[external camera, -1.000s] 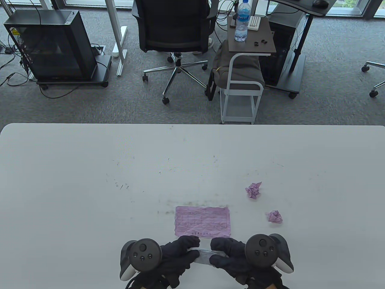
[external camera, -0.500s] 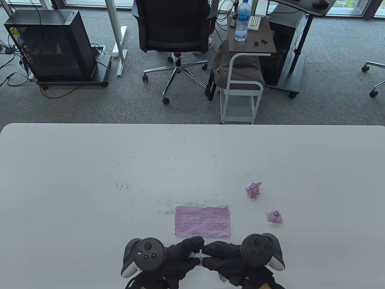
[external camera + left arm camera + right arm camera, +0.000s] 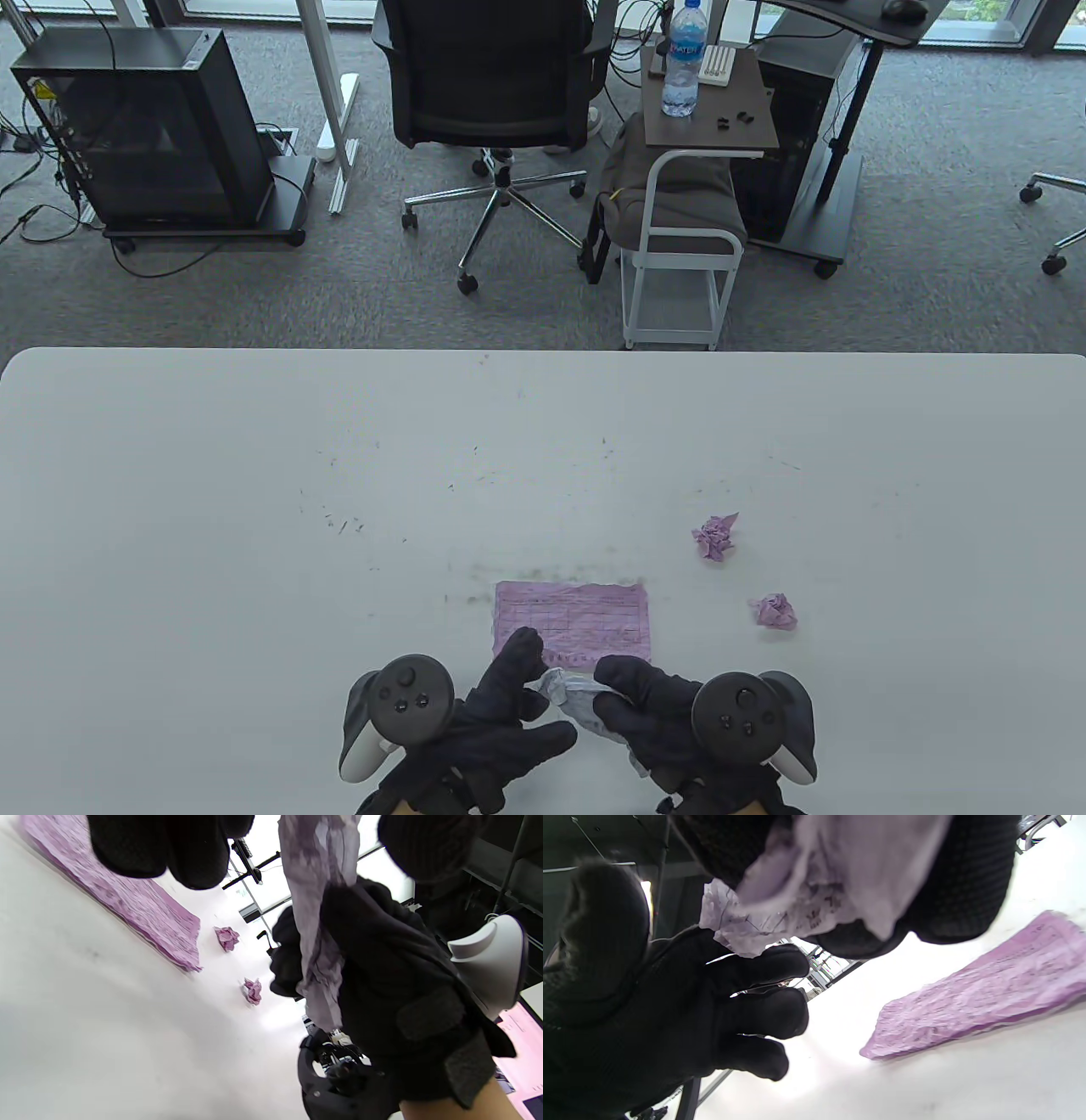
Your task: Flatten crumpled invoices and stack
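Whereas half a second earlier both your hands pinched the crumpled invoice [image 3: 570,692] between them, your left hand [image 3: 501,722] had since let go and spread its fingers beside it, leaving your right hand [image 3: 649,709] pinching the paper just above the table [image 3: 212,509], touching the near edge of the flattened invoice [image 3: 585,613]. That suggested you were regripping to open it further, so this sheet was not yet flat. No container was in view; two more crumpled invoices [image 3: 715,536] lay loose to the right.
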The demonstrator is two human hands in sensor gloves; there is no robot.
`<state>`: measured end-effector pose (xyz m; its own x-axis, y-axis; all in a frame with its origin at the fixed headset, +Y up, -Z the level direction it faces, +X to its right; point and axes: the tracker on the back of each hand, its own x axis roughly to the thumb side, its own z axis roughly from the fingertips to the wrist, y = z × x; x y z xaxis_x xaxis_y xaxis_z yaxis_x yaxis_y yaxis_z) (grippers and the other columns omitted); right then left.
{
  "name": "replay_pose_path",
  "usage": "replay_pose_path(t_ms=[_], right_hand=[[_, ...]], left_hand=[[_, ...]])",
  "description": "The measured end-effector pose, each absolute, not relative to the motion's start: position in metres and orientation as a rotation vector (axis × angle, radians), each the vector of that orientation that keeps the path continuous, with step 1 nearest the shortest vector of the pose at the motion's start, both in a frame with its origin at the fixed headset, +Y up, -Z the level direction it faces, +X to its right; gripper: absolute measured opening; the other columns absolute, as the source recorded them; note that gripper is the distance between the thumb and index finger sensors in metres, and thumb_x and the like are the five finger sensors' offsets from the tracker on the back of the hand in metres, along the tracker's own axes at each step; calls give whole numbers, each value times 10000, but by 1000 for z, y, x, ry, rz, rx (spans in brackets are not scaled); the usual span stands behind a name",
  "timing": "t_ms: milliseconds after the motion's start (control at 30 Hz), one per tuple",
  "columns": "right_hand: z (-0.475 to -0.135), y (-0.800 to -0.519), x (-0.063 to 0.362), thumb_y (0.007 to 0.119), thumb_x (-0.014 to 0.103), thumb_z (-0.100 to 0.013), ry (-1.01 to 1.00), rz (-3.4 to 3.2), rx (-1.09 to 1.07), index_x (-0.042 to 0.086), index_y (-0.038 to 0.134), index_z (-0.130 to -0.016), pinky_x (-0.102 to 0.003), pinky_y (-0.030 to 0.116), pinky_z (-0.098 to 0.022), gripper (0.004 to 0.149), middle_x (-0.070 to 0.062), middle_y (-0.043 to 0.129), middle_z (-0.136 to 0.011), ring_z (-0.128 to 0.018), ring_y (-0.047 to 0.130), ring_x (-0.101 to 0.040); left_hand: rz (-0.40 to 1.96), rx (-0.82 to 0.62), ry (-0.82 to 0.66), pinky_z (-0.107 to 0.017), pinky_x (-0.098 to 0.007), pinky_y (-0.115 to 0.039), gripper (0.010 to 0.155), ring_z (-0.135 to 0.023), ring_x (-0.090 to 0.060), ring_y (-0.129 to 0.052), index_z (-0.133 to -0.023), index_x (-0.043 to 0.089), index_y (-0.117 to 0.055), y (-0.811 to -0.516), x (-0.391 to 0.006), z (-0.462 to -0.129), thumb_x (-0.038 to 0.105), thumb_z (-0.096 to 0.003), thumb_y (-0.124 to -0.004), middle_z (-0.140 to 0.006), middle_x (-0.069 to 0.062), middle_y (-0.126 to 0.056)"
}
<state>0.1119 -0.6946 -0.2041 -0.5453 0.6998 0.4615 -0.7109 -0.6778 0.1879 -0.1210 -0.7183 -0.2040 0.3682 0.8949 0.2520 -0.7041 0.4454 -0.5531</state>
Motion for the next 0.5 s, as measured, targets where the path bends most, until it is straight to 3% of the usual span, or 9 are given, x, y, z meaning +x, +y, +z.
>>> replay_pose_path(t_ms=[67, 200, 300, 500], right_hand=[[-200, -693, 103, 808, 280, -532, -23, 2230, 714, 88, 671, -899, -436, 906, -361, 436, -157, 937, -719, -502, 997, -280], [-199, -693, 96, 796, 278, -535, -18, 2229, 741, 94, 664, -901, -429, 910, -368, 431, -150, 934, -726, -509, 999, -270], [-202, -695, 101, 794, 280, -540, 5, 2112, 682, 87, 664, -902, -438, 905, -367, 430, -156, 932, -726, -509, 996, -280], [-206, -700, 110, 794, 281, -541, 40, 2170, 622, 86, 662, -906, -442, 904, -368, 435, -157, 931, -734, -515, 995, -286]], left_hand=[[1064, -353, -533, -630, -553, -730, 996, -878, -407, -790, -1101, 20, -84, -718, -117, -203, 588, -575, -710, -1104, -249, -378], [1195, -331, -504, -592, -475, -815, 780, -693, -214, -934, -1120, 27, -268, -720, -124, -206, 388, -616, -742, -1005, -153, -624], [1250, -289, -470, -582, -472, -839, 669, -652, -193, -967, -1114, 56, -378, -719, -132, -211, 213, -597, -772, -964, -136, -695], [1188, -133, -430, -574, -470, -848, 608, -663, -211, -981, -1107, 66, -427, -713, -144, -213, 181, -597, -739, -956, -134, -716]])
